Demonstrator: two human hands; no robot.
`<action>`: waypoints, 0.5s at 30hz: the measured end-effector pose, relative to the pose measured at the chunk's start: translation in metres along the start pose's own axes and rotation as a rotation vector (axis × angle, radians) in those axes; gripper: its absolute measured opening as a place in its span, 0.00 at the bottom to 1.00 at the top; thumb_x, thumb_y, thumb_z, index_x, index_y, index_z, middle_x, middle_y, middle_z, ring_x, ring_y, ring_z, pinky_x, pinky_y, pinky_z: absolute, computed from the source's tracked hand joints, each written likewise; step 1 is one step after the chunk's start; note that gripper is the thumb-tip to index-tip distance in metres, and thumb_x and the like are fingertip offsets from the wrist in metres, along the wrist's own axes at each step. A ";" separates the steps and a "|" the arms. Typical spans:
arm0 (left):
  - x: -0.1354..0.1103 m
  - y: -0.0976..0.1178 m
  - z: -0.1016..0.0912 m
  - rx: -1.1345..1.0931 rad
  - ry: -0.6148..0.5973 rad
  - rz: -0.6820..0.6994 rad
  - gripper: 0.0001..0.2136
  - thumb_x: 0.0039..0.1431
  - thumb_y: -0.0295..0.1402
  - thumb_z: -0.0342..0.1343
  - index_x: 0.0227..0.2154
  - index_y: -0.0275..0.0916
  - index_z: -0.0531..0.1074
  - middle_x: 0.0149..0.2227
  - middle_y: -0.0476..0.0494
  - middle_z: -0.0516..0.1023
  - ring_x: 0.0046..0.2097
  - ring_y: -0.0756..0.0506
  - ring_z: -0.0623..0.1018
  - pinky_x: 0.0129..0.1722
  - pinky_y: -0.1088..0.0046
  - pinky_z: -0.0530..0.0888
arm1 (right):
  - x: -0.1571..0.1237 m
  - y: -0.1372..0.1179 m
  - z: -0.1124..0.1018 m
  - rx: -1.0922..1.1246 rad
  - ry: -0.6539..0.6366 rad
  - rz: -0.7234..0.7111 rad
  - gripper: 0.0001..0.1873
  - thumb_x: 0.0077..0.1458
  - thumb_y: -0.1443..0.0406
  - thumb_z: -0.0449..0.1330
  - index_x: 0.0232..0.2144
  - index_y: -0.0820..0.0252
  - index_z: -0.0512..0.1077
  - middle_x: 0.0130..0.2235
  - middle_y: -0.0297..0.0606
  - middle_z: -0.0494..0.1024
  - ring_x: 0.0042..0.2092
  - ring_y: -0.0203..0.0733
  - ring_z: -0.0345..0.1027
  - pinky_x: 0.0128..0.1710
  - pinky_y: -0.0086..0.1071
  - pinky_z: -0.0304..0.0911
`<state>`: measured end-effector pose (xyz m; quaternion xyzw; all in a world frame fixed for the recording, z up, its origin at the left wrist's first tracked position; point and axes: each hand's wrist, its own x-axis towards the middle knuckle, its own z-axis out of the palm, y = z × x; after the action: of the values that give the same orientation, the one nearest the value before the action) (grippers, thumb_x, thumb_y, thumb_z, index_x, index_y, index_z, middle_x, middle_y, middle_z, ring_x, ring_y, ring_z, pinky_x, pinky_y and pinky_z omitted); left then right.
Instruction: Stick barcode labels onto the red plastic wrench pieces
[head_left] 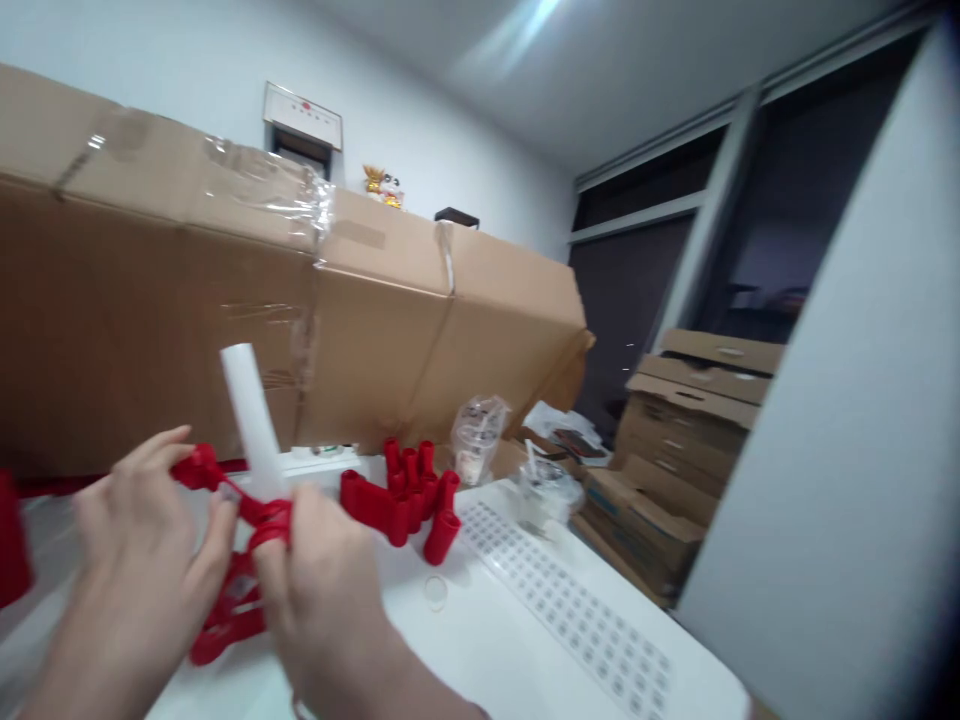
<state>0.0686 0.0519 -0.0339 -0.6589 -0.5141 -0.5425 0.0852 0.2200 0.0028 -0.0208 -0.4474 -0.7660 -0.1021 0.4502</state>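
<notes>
left hand [139, 530] has its fingers [161, 452] loosely spread, pinching one end of a red rubber strip [259, 515]. right hand [322, 580] is closed on the strip beside a white tube [251, 415], its fingertips hidden. more red sleeves [409, 495] sit just beyond on the white desk [480, 650], near a sheet of round stickers [570, 600].

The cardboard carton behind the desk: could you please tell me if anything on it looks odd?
Yes: the clear packing tape on the carton is bunched and wrinkled along its top edge rather than lying flat.
</notes>
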 end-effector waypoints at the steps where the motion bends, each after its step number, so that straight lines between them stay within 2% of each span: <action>1: 0.001 0.008 -0.007 0.005 0.022 -0.008 0.21 0.64 0.43 0.45 0.52 0.32 0.61 0.63 0.18 0.62 0.66 0.20 0.62 0.65 0.35 0.54 | 0.004 0.001 -0.004 0.089 0.001 0.095 0.07 0.63 0.68 0.48 0.32 0.55 0.62 0.27 0.34 0.73 0.26 0.40 0.65 0.24 0.32 0.55; 3: 0.003 0.016 -0.017 -0.115 -0.042 -0.126 0.23 0.66 0.47 0.45 0.56 0.35 0.59 0.64 0.23 0.63 0.67 0.24 0.61 0.64 0.39 0.58 | 0.011 0.003 -0.012 0.254 -0.035 0.222 0.08 0.63 0.68 0.49 0.31 0.54 0.60 0.26 0.31 0.70 0.24 0.38 0.62 0.24 0.30 0.54; 5: 0.005 0.017 -0.022 -0.183 -0.100 -0.201 0.22 0.69 0.49 0.43 0.57 0.40 0.58 0.62 0.29 0.66 0.64 0.29 0.67 0.61 0.43 0.66 | 0.018 0.005 -0.018 0.388 -0.020 0.323 0.11 0.66 0.66 0.46 0.30 0.53 0.59 0.25 0.30 0.68 0.25 0.38 0.61 0.24 0.30 0.54; 7: 0.006 0.018 -0.026 -0.324 -0.146 -0.308 0.20 0.69 0.49 0.44 0.56 0.44 0.58 0.60 0.34 0.67 0.64 0.33 0.68 0.61 0.45 0.66 | 0.022 0.006 -0.024 0.512 -0.040 0.376 0.12 0.69 0.64 0.46 0.31 0.53 0.60 0.27 0.31 0.69 0.28 0.39 0.63 0.27 0.31 0.57; 11: 0.005 0.028 -0.033 -0.500 -0.070 -0.376 0.17 0.66 0.47 0.52 0.52 0.46 0.59 0.58 0.38 0.66 0.61 0.35 0.70 0.58 0.46 0.68 | 0.025 0.006 -0.035 0.678 -0.057 0.416 0.14 0.71 0.59 0.46 0.30 0.52 0.60 0.26 0.29 0.66 0.27 0.39 0.62 0.27 0.29 0.60; 15: 0.004 0.039 -0.037 -0.503 0.016 -0.354 0.19 0.63 0.47 0.58 0.48 0.47 0.57 0.55 0.41 0.64 0.55 0.36 0.73 0.53 0.47 0.71 | 0.024 0.005 -0.037 0.705 -0.051 0.426 0.15 0.69 0.57 0.48 0.30 0.51 0.65 0.29 0.32 0.72 0.31 0.42 0.68 0.31 0.29 0.65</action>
<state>0.0745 0.0113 0.0012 -0.5554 -0.4698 -0.6642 -0.1722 0.2416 -0.0005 0.0179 -0.4166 -0.6554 0.2732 0.5677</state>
